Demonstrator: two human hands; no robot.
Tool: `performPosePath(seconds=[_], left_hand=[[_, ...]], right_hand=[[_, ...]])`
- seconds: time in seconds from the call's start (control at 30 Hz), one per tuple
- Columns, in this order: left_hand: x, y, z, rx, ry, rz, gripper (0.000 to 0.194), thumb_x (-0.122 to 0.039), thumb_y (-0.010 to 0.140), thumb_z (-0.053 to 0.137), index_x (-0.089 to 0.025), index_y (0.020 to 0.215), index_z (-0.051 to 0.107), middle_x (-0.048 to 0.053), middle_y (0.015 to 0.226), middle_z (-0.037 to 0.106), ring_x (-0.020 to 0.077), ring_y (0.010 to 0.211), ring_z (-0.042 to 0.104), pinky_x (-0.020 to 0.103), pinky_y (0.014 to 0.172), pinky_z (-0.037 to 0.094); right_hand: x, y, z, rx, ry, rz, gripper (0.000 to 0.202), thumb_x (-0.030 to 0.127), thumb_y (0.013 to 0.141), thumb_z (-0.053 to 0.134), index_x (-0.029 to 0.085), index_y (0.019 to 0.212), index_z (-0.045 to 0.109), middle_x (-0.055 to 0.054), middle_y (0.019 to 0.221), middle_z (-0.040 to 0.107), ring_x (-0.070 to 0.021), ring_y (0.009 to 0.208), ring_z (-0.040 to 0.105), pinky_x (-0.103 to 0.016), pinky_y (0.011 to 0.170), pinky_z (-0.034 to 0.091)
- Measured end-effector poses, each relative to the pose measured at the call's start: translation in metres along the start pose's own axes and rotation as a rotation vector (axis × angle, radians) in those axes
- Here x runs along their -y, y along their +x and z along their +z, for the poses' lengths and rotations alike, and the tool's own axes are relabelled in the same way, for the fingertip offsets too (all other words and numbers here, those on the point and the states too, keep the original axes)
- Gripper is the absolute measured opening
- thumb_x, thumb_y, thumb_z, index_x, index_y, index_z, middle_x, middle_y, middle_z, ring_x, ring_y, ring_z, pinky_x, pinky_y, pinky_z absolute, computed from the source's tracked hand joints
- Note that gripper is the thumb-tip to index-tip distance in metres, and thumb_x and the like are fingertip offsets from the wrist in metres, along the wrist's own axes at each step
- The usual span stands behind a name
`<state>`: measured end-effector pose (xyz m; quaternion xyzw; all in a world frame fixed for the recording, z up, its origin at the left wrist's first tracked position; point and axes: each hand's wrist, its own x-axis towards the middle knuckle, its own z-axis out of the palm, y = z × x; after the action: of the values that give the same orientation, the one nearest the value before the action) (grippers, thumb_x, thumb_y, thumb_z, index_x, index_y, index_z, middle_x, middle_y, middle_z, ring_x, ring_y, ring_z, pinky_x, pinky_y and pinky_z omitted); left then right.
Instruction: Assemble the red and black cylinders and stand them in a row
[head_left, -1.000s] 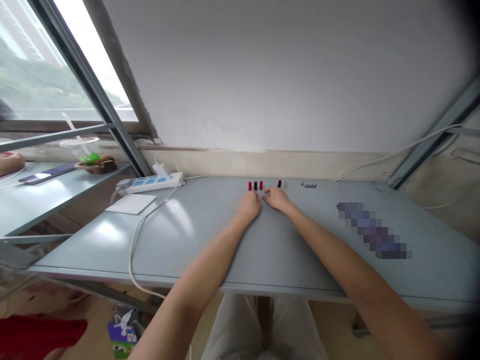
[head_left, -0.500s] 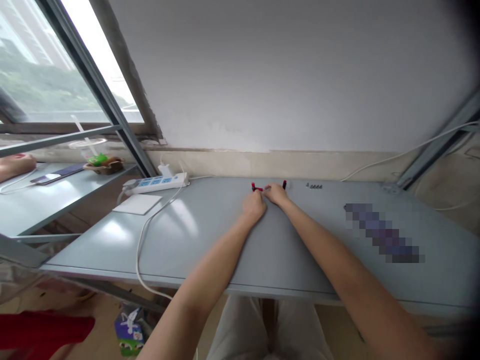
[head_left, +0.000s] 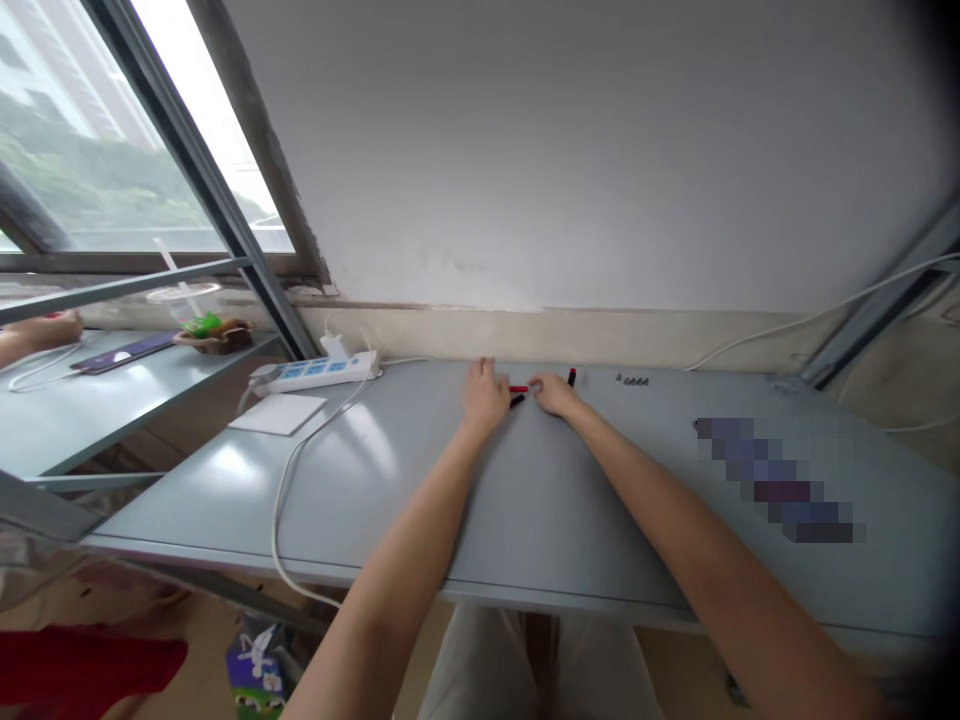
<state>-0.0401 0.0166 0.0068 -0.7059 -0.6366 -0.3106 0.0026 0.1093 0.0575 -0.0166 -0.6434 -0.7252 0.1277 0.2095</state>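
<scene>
At the back of the grey desk [head_left: 420, 480], my left hand [head_left: 486, 392] lies with its fingers stretched toward the wall. Beside it, on the right, are a thin red rod-like piece [head_left: 518, 389] and a short black piece [head_left: 517, 401]; their left ends are hidden by the hand. My right hand [head_left: 553, 394] is closed in a pinch near the red piece's right end, around something small and greyish that I cannot make out. Just beyond the right hand is a small black piece with a red end [head_left: 572, 376]. Farther right, several tiny metallic pieces [head_left: 636, 381] form a row.
A white power strip [head_left: 322, 371] with a plug, a white flat square [head_left: 277, 414] and a loose white cable [head_left: 279, 500] occupy the left. A pixelated dark object [head_left: 776, 480] lies at right. Another person's hand [head_left: 52, 328] and a plastic cup [head_left: 196, 312] are on the neighbouring desk.
My left hand has moved slightly left and opened from a pinch, its fingers now extended. A black piece now shows below the red one. My right hand stays pinched near the same spot.
</scene>
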Motion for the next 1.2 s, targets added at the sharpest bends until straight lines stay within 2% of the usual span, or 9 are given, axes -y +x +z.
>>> performPosePath(seconds=[0.13, 0.23, 0.43, 0.57, 0.73, 1.0, 1.1, 1.2], left_hand=[[0.005, -0.009, 0.018, 0.271, 0.059, 0.023, 0.052, -0.042, 0.09, 0.029, -0.017, 0.136, 0.033, 0.012, 0.146, 0.027, 0.0253, 0.135, 0.023, 0.045, 0.107, 0.021], [0.005, -0.014, 0.021, 0.357, 0.076, 0.011, 0.052, -0.042, 0.091, 0.022, -0.02, 0.137, 0.031, 0.01, 0.148, 0.025, 0.0242, 0.136, 0.02, 0.05, 0.108, 0.017], [0.005, -0.013, 0.019, 0.364, 0.079, 0.028, 0.055, -0.043, 0.091, 0.019, -0.018, 0.139, 0.029, 0.01, 0.148, 0.023, 0.0241, 0.136, 0.019, 0.053, 0.108, 0.016], [0.007, -0.012, 0.022, 0.363, 0.092, 0.033, 0.057, -0.045, 0.09, 0.016, -0.018, 0.139, 0.029, 0.009, 0.149, 0.022, 0.024, 0.137, 0.019, 0.053, 0.108, 0.016], [0.007, -0.012, 0.021, 0.366, 0.106, 0.037, 0.059, -0.047, 0.09, 0.015, -0.018, 0.14, 0.028, 0.01, 0.149, 0.022, 0.0249, 0.137, 0.018, 0.054, 0.107, 0.016], [0.006, -0.014, 0.02, 0.322, 0.067, 0.044, 0.056, -0.043, 0.091, 0.017, -0.017, 0.139, 0.029, 0.011, 0.148, 0.024, 0.0253, 0.136, 0.02, 0.055, 0.107, 0.015], [0.007, -0.012, 0.021, 0.278, 0.033, 0.055, 0.054, -0.042, 0.091, 0.02, -0.018, 0.138, 0.032, 0.011, 0.146, 0.027, 0.0256, 0.135, 0.023, 0.054, 0.107, 0.016], [0.004, -0.01, 0.018, 0.173, -0.032, 0.152, 0.05, -0.04, 0.091, 0.027, -0.016, 0.134, 0.038, 0.013, 0.142, 0.036, 0.0253, 0.132, 0.029, 0.05, 0.107, 0.021]], right_hand=[[-0.001, 0.001, 0.002, -0.007, -0.019, -0.074, 0.028, 0.015, 0.081, 0.05, 0.019, 0.105, 0.064, -0.009, 0.11, 0.064, -0.0188, 0.104, 0.057, -0.028, 0.089, 0.04], [-0.003, 0.001, 0.003, -0.011, -0.016, -0.096, 0.025, 0.017, 0.082, 0.051, 0.018, 0.102, 0.065, -0.009, 0.108, 0.065, -0.0181, 0.101, 0.058, -0.027, 0.087, 0.041], [-0.008, 0.001, 0.005, -0.033, 0.015, -0.106, 0.018, 0.015, 0.082, 0.053, 0.017, 0.095, 0.064, -0.008, 0.099, 0.067, -0.0157, 0.091, 0.06, -0.025, 0.08, 0.042], [-0.01, -0.002, 0.006, -0.073, 0.015, -0.074, 0.014, 0.015, 0.082, 0.052, 0.017, 0.09, 0.063, -0.009, 0.096, 0.066, -0.0173, 0.089, 0.059, -0.027, 0.078, 0.042], [-0.012, -0.011, -0.001, -0.099, 0.064, 0.004, 0.011, 0.015, 0.082, 0.05, 0.016, 0.087, 0.06, -0.009, 0.091, 0.066, -0.0176, 0.083, 0.059, -0.027, 0.075, 0.042], [-0.024, -0.024, -0.009, -0.139, 0.165, -0.015, 0.01, 0.015, 0.084, 0.047, 0.016, 0.085, 0.056, -0.008, 0.084, 0.063, -0.016, 0.077, 0.058, -0.026, 0.072, 0.042], [-0.025, -0.03, -0.012, -0.139, 0.197, -0.023, 0.009, 0.015, 0.083, 0.046, 0.016, 0.083, 0.055, -0.007, 0.082, 0.063, -0.0156, 0.075, 0.057, -0.026, 0.072, 0.042], [-0.024, -0.038, -0.018, -0.152, 0.241, -0.059, 0.01, 0.015, 0.083, 0.046, 0.017, 0.082, 0.055, -0.007, 0.081, 0.063, -0.0152, 0.074, 0.057, -0.026, 0.073, 0.042]])
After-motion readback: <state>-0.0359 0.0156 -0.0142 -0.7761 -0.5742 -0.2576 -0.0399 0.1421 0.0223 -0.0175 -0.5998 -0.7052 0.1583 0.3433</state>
